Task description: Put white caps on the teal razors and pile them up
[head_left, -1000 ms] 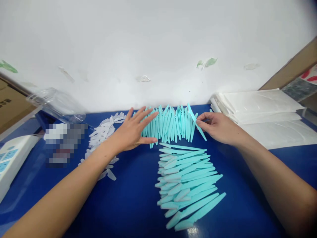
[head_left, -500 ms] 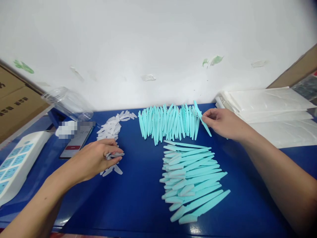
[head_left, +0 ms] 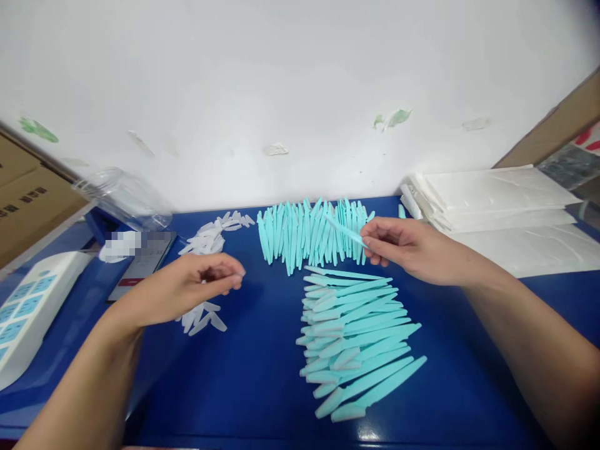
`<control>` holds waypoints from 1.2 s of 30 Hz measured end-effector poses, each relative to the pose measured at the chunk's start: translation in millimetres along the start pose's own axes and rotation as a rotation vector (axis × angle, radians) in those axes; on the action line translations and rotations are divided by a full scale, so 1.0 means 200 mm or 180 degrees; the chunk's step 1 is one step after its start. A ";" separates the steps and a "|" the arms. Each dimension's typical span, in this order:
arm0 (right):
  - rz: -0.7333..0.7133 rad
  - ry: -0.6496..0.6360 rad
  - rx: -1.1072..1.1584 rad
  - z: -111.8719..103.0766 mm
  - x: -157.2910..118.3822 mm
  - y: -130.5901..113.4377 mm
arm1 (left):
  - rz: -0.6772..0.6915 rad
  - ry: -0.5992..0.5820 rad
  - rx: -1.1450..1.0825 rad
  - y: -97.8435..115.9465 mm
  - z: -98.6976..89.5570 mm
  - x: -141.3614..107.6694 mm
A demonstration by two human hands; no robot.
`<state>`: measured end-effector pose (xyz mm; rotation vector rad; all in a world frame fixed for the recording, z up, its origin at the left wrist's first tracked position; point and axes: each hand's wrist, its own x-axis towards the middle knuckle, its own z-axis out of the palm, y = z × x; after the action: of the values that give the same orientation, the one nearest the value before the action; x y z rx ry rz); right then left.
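My right hand [head_left: 403, 247] pinches a turquoise stick [head_left: 345, 231], its free end pointing up and left over a row of upright-lying turquoise sticks [head_left: 300, 234]. Closer to me lies a stack of turquoise sticks [head_left: 370, 331] with whitish caps on their left ends. My left hand [head_left: 201, 284] is raised above the small translucent caps [head_left: 206, 239], its thumb and fingers pressed together; a small pale piece, probably a cap, barely shows at the fingertips. Part of the cap pile is hidden beneath this hand.
White plastic bags [head_left: 497, 194] are stacked at the right. On the left are a power strip [head_left: 32, 306], a phone [head_left: 152, 259], a clear jar [head_left: 124, 197] and a cardboard box [head_left: 32, 200]. A white wall [head_left: 300, 81] stands behind the blue table [head_left: 234, 387].
My right hand has brought its stick left and tilted it over the row. My left hand has risen from the caps and moved slightly right. The view has shifted a little.
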<state>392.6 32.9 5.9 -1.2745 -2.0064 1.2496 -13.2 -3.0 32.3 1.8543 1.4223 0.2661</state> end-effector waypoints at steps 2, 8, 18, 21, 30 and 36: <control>-0.0035 -0.0175 0.0042 0.01 0.00 -0.01 | 0.0000 0.0415 -0.0514 0.08 0.03 0.08; 0.0035 -0.0267 0.0063 0.07 -0.01 -0.05 | 0.0358 0.0310 -0.1748 0.25 0.22 0.28; 0.0152 -0.0200 -0.0116 0.12 -0.04 0.00 | 0.0065 -0.0043 -0.1933 0.18 0.33 0.26; 0.0072 -0.0201 -0.0191 0.13 -0.05 -0.01 | 0.0043 -0.0129 -0.1893 0.20 0.35 0.26; -0.0156 -0.0185 -0.0488 0.16 -0.07 -0.06 | 0.0140 -0.0195 -0.1666 0.28 0.45 0.23; 0.0021 -0.0302 -0.0168 0.13 -0.06 -0.05 | 0.1133 0.0320 -0.0692 0.26 0.40 0.22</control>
<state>373.7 8.3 3.8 -1.2689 -2.1163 1.2905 87.9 -3.4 1.1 1.9230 1.0706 0.6713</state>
